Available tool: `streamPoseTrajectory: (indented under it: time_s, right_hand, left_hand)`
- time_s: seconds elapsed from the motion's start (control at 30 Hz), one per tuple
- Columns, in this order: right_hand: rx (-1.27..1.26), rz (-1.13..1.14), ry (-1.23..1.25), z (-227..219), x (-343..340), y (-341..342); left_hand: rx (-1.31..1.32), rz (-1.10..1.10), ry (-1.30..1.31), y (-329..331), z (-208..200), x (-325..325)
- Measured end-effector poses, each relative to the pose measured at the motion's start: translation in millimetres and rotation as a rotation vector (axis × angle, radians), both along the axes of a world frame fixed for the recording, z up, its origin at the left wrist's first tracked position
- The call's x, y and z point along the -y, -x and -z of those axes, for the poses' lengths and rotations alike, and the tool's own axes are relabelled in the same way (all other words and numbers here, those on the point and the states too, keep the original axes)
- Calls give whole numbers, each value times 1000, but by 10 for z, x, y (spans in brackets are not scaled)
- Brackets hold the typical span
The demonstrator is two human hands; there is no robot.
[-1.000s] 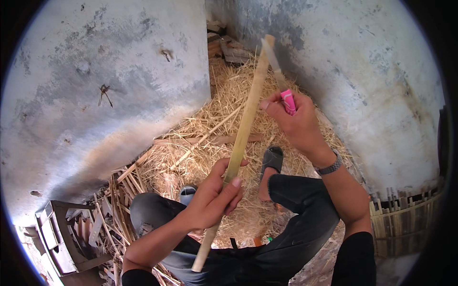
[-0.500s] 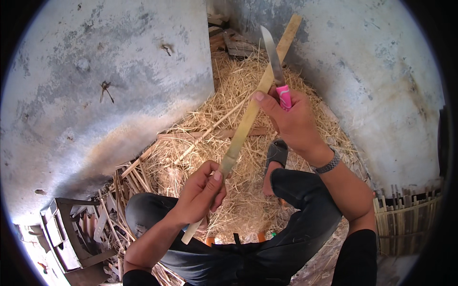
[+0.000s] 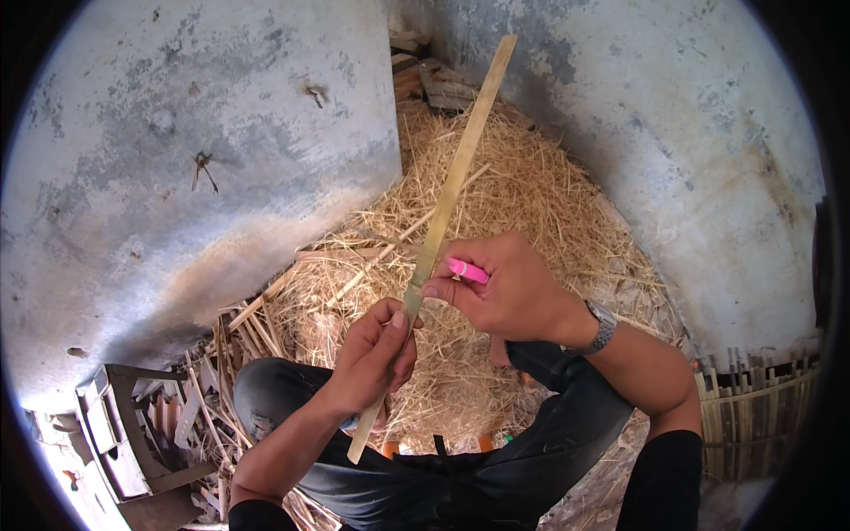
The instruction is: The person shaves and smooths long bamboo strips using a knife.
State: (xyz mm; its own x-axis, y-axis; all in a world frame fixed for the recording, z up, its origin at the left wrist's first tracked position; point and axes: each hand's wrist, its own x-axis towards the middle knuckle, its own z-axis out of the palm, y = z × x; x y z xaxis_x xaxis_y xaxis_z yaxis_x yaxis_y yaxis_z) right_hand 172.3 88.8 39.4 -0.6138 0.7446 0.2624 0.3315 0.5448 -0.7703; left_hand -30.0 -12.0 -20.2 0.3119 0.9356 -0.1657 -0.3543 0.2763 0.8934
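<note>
Long pale bamboo strip [image 3: 452, 190], held slanting from lower left to upper right above the lap, upper end reaching toward the corner of the grey walls [image 3: 221, 159]. Gripped low down by the left hand [image 3: 372, 358], fingers wrapped tight round it, thumb pressed along the upper face, short lower end sticking out below the fist. Just above, met by the right hand [image 3: 505, 292], fingers curled shut round a pink-handled knife [image 3: 467, 270], handle showing between thumb and forefinger, blade hidden against the strip; both hands almost touching. Metal watch [image 3: 602, 326] on the right wrist. Beneath, knees in dark trousers [image 3: 549, 425]. Beyond, a heap of straw [image 3: 531, 195] filling the corner, loose bamboo slats [image 3: 248, 319] at its left edge. Wooden crate [image 3: 133, 434] at lower left, woven bamboo fence [image 3: 761, 407] at lower right.
</note>
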Motion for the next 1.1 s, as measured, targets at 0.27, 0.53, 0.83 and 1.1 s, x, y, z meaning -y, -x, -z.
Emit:
streamPoseTrajectory:
  time_s: [0.27, 0.53, 0.83, 1.1]
  right_hand:
    - [115, -88, -289, 77, 28, -25]
    - [39, 96, 0, -29, 39, -14]
    - [96, 76, 73, -6, 22, -58]
    - [42, 25, 16, 57, 13, -37]
  left_hand:
    - [57, 7, 241, -56, -1, -19]
    - [692, -58, 526, 200, 120, -169]
    - [727, 163, 574, 69, 105, -93]
    - [598, 166, 504, 10, 95, -76]
